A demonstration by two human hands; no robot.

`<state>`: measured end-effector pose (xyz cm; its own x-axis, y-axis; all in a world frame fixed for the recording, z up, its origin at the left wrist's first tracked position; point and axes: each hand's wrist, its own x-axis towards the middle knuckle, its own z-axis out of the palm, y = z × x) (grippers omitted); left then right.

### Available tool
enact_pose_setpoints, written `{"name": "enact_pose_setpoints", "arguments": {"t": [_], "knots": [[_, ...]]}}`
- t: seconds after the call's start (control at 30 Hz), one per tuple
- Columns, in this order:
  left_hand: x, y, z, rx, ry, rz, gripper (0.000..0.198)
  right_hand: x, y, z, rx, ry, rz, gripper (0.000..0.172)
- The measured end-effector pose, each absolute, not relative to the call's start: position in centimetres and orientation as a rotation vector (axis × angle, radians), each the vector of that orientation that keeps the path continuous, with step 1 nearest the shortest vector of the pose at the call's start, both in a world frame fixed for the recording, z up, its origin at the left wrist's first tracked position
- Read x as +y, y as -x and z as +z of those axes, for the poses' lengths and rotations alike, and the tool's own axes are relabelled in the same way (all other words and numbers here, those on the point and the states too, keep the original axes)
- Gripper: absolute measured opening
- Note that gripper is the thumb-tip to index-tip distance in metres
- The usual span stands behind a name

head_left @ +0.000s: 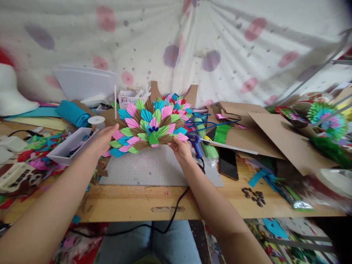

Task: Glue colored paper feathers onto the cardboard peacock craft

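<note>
A paper peacock [145,128] is held up over the grey work mat [132,172], its fan made of pleated pink, green, blue and brown paper leaves. A small green bird body with a dark blue crest sits at the fan's lower middle. My left hand [106,137] grips the fan's left edge, and my right hand [180,148] pinches its lower right edge. Some fingers of both hands are hidden behind the paper. Close to my right hand is a blue glue gun [196,145], its black cord running down over the table edge.
On the left stands a white tray [62,146] with pens beside paper scraps. Cardboard sheets [291,143] are piled at the right. A phone [228,165] and several dark beads [254,196] lie on the wooden table [123,201]. Another colourful paper piece [174,102] is behind the peacock.
</note>
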<state>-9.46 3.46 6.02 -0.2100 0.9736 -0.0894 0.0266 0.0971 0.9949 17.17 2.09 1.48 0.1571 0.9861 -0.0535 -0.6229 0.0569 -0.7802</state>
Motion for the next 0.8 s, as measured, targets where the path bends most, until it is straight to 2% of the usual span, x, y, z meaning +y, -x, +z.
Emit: {"name": "enact_pose_setpoints", "arguments": {"t": [0.1, 0.3, 0.53, 0.7, 0.8], "knots": [[3.3, 9.5, 6.4, 1.261, -0.916, 1.299, 0.052, 2.3, -17.1, 0.9, -0.544, 0.758, 1.358, 0.019], [3.7, 10.2, 6.7, 1.320, -0.891, 1.312, 0.039, 2.2, -17.3, 0.9, -0.577, 0.769, 1.426, 0.016], [4.1, 11.0, 6.6, 1.382, -0.885, 1.369, 0.032, 2.0, -18.0, 1.2, -0.665, 0.919, 1.624, 0.005], [4.2, 11.0, 6.8, 1.396, -0.910, 1.359, 0.032, 1.8, -18.1, 1.1, -0.863, 1.080, 1.634, 0.014], [4.4, 11.0, 6.6, 1.430, -0.901, 1.355, 0.033, 1.6, -18.1, 1.5, -1.064, 1.215, 1.583, 0.014]]}}
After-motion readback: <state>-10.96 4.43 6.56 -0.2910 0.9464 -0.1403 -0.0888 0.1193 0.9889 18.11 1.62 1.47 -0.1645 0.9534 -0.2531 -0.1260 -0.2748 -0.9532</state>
